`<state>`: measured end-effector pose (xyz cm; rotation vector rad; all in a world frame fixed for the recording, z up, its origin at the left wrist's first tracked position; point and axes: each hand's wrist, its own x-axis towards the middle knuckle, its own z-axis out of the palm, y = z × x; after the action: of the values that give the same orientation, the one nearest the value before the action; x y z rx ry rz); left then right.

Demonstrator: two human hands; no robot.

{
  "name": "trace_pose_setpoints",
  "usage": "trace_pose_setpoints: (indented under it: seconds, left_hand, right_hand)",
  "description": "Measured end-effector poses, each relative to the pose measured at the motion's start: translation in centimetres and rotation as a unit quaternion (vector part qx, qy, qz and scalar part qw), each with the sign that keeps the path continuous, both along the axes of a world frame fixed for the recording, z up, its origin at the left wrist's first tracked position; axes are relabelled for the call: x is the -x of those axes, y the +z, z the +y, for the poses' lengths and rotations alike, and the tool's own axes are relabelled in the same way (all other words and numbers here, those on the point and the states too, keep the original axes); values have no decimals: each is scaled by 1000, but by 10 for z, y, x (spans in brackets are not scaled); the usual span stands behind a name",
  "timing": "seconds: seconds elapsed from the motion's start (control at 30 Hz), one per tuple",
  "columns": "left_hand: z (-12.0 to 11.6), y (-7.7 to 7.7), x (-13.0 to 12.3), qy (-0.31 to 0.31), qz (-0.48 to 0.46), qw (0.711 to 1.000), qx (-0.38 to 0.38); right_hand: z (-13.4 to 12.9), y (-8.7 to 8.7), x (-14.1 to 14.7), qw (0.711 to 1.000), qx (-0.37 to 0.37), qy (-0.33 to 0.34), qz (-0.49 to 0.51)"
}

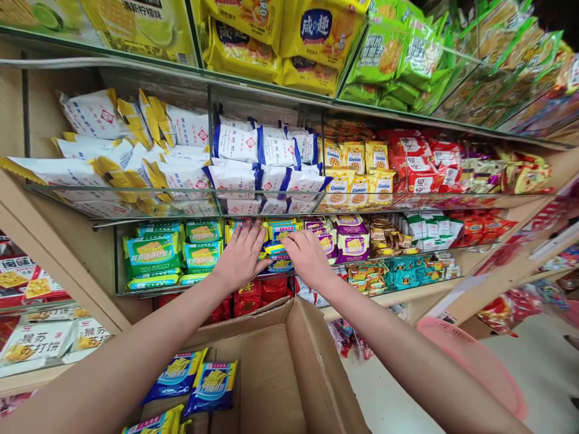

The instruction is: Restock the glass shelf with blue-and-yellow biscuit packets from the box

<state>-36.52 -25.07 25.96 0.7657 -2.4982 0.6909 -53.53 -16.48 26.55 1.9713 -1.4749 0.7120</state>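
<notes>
My left hand (240,254) lies over the yellow-and-blue biscuit packets in a shelf compartment, fingers stretched out and holding nothing. Beside it, my right hand (310,258) has curled fingers closed at the edge of a yellow-and-blue biscuit packet (279,248); part of that grip is hidden. Green soda biscuit packets (154,253) fill the compartment to the left, and purple soda biscuit packets (353,246) sit to the right. Below my forearms, a cardboard box (266,374) holds several loose blue-and-yellow biscuit packets (211,386).
A glass-fronted shelf (266,205) with white wrapped packets (235,144) and yellow cookie packets (353,181) runs above my hands. Red packets (262,294) show beneath the compartment. A pink plastic basket (474,367) stands on the floor at the right.
</notes>
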Motion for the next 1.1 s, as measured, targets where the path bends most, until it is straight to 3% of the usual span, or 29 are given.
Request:
trace_pose_setpoints:
  seconds: [0.2,0.3,0.4,0.43,0.47,0.53,0.6,0.67,0.77,0.83,0.93,1.03,1.1]
  left_hand:
    - [7,-9,-19,-19,9,1000,-23]
    - [16,-15,-28,-33,18,999,-36]
    - [36,-20,-36,-120,96,983,-104]
    - [44,-22,-37,-158,157,959,-173]
    - [51,-24,-38,-185,226,918,-268]
    - [64,-28,-36,-185,357,797,-450]
    - [71,-31,-32,-156,441,698,-542]
    - [72,-32,-27,-135,485,651,-569]
    - [70,-27,-24,-113,535,578,-606]
    - [69,-20,-23,-110,558,544,-617]
    - [64,-8,-20,-119,577,522,-617]
    - [55,-2,-15,-121,583,534,-600]
    - [49,-7,-12,-110,579,564,-578]
  right_hand:
    - [33,-12,3,992,75,33,-100]
    - [43,-20,3,984,40,57,-165]
    - [46,-26,-3,959,-20,105,-263]
    - [45,-28,-6,943,-45,130,-302]
    - [44,-30,-9,925,-70,157,-339]
    - [43,-33,-19,888,-114,192,-403]
    - [44,-36,-30,877,-105,171,-437]
    - [46,-40,-39,906,-54,118,-403]
    - [50,-43,-49,969,-13,99,-226]
    - [47,-42,-50,985,3,111,-136]
    - [29,-36,-47,985,59,125,-105]
    - [1,-30,-40,977,111,144,-109]
    - [-18,-26,-37,976,128,139,-108]
